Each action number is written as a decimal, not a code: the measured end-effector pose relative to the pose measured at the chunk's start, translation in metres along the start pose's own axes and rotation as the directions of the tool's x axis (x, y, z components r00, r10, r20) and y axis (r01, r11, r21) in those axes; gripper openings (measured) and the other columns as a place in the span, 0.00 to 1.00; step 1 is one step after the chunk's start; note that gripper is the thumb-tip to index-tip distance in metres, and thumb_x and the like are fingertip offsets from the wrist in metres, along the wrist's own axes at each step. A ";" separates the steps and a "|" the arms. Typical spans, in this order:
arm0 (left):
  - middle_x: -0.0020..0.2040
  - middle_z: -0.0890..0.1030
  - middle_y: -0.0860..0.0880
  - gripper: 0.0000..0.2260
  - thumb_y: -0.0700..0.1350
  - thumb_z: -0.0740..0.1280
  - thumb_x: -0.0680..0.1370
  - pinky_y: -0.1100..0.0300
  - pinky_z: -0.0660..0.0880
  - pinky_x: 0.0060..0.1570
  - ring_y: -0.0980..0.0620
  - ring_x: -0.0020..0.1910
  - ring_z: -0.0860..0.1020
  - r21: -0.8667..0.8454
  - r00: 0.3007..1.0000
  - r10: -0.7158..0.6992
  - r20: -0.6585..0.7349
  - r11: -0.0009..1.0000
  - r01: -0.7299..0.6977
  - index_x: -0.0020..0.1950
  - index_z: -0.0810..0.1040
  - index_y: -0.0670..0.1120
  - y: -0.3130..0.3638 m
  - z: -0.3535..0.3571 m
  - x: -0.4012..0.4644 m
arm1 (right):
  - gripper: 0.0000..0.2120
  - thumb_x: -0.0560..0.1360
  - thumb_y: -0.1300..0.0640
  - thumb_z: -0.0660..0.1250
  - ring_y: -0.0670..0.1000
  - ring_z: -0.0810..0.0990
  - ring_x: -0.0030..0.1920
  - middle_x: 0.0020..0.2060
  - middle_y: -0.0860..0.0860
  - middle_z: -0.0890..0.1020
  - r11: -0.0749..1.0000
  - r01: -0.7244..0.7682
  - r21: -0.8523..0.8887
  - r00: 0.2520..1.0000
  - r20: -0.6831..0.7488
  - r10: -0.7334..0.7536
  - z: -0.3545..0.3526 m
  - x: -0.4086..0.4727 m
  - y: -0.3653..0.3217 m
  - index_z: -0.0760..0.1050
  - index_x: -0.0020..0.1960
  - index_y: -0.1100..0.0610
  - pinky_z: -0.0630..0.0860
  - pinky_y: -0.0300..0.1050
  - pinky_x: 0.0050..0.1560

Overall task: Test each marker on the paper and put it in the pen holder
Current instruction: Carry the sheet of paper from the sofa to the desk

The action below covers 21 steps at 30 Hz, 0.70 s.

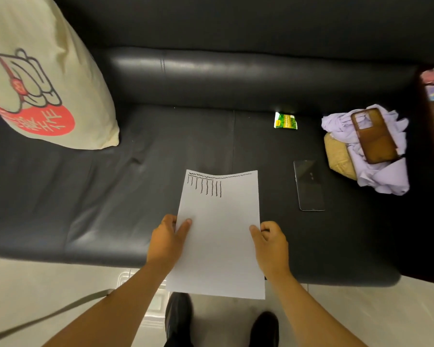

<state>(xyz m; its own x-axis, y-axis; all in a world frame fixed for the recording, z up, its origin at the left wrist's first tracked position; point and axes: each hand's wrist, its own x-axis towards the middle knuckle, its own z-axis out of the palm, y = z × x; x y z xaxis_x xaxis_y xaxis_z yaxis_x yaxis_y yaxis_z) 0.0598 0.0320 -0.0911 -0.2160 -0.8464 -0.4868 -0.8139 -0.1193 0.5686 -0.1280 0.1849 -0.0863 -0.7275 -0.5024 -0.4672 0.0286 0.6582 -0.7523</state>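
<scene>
Over the black sofa (pixel 161 151) I see the paper (pixel 218 236) held up between two hands. My left hand (pixel 167 241) pinches its left edge, thumb on top. My right hand (pixel 271 242) pinches its right edge the same way. The paper has dark marker lines near its far end. A dark phone (pixel 309 185) lies on the seat, to the right.

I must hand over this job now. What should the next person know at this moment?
Left hand and right hand each pinch a side edge of the paper, held over the sofa front edge. The paper already carries test strokes near its top. No marker or pen holder is in view. Left: find them, test each marker, put it in the holder.
</scene>
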 end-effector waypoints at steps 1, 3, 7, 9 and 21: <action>0.40 0.77 0.57 0.15 0.63 0.62 0.75 0.65 0.68 0.29 0.57 0.38 0.76 -0.006 1.000 0.007 -0.013 1.000 -0.007 0.49 0.71 0.51 0.003 -0.008 -0.007 | 0.09 0.80 0.55 0.68 0.44 0.68 0.26 0.27 0.49 0.73 1.000 0.011 0.019 1.000 0.001 -0.011 -0.002 -0.007 -0.006 0.72 0.43 0.55 0.68 0.33 0.25; 0.40 0.76 0.58 0.16 0.64 0.60 0.76 0.66 0.67 0.29 0.59 0.37 0.76 -0.002 1.000 0.014 -0.022 1.000 -0.014 0.50 0.70 0.52 0.008 -0.024 -0.023 | 0.08 0.80 0.55 0.68 0.44 0.68 0.26 0.28 0.50 0.73 0.998 0.034 0.050 0.999 0.003 -0.035 -0.008 -0.021 -0.018 0.72 0.44 0.56 0.69 0.34 0.26; 0.39 0.75 0.59 0.17 0.66 0.56 0.76 0.61 0.68 0.29 0.59 0.36 0.75 0.047 0.997 0.038 -0.062 0.998 -0.035 0.50 0.67 0.54 0.019 -0.062 -0.062 | 0.08 0.80 0.55 0.69 0.40 0.70 0.25 0.28 0.51 0.75 0.993 0.085 0.087 0.996 -0.010 -0.085 -0.024 -0.059 -0.051 0.74 0.43 0.55 0.71 0.32 0.27; 0.38 0.76 0.58 0.16 0.66 0.57 0.75 0.62 0.67 0.29 0.59 0.36 0.75 0.014 0.994 0.047 -0.097 0.999 -0.046 0.48 0.68 0.55 0.025 -0.075 -0.078 | 0.09 0.80 0.54 0.69 0.41 0.71 0.26 0.29 0.52 0.76 0.991 0.092 0.101 0.996 -0.019 -0.090 -0.030 -0.074 -0.062 0.76 0.42 0.56 0.71 0.34 0.28; 0.38 0.78 0.59 0.14 0.62 0.58 0.78 0.67 0.67 0.30 0.59 0.36 0.77 -0.182 0.956 -0.047 -0.290 0.983 -0.007 0.48 0.72 0.53 0.067 -0.204 -0.218 | 0.10 0.82 0.51 0.64 0.46 0.78 0.38 0.38 0.49 0.81 0.987 0.138 0.087 0.969 0.193 -0.152 -0.084 -0.191 -0.179 0.78 0.46 0.55 0.72 0.35 0.37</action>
<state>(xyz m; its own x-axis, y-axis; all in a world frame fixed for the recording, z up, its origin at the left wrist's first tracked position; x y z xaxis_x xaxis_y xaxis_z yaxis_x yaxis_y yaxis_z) 0.1626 0.1024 0.1878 -0.0121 -0.9539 -0.2999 -0.7007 -0.2059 0.6831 -0.0519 0.2100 0.1760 -0.5773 -0.6954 -0.4280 -0.0126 0.5317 -0.8469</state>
